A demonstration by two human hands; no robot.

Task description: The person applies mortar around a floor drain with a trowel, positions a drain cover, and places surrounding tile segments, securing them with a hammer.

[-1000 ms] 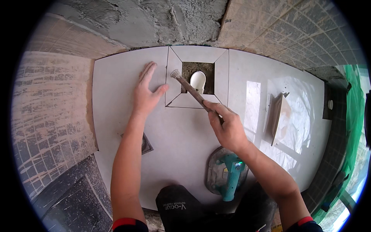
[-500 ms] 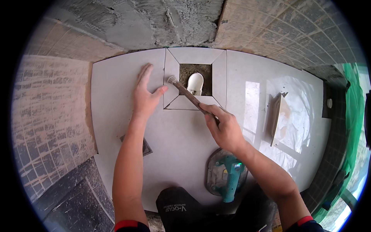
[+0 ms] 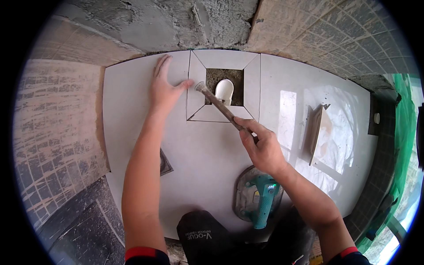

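Observation:
My left hand (image 3: 164, 90) lies with fingers stretched on the large pale tile at the left, its thumb reaching to the mitred strip (image 3: 195, 99) beside the square opening. In my right hand (image 3: 263, 148) is a dusty, stick-like tapping tool (image 3: 216, 102). Its pale, flared end is over that left strip, close to my left thumb; I cannot tell whether it touches. My fist hides the tool's near end. A white, rounded drain fitting (image 3: 224, 90) sits in the rough, mortar-bottomed opening, which mitred strips frame on all sides.
A teal battery-powered tool with a suction-pad base (image 3: 263, 201) stands on the floor tiles before my knees. A dark square drain cover (image 3: 165, 164) lies by my left forearm. On the right is a tile offcut (image 3: 319, 134). Walls close in behind and at left; green sheeting (image 3: 403, 132) hangs at right.
My left hand has slid farther away along the left tile. The tool's flared end has shifted slightly up and right, with my right hand a little farther right.

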